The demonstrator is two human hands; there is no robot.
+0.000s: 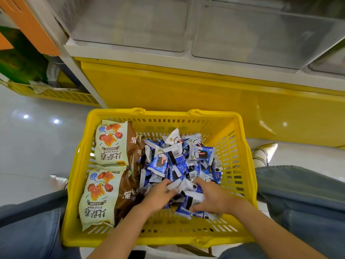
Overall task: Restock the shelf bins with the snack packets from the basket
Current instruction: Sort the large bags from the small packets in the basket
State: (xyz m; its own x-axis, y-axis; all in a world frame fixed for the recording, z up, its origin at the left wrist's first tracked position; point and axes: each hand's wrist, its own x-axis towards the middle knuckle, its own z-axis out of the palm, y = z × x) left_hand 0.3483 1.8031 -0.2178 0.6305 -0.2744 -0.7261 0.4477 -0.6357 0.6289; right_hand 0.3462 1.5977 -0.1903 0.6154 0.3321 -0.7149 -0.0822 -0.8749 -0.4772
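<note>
In the basket (249,161), our left hand (160,195) and right hand (211,200) each curled round small blue packets (179,161). We judged it best to press the scoop together before lifting to the clear bins (130,25) above, lest packets slip.

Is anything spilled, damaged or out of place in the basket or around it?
Nothing stands out. The small blue-and-white snack packets lie in a loose heap inside the yellow plastic basket, none on the floor. The two large cream-and-brown bags lie along its left wall. The left hand and right hand grip packets.
</note>
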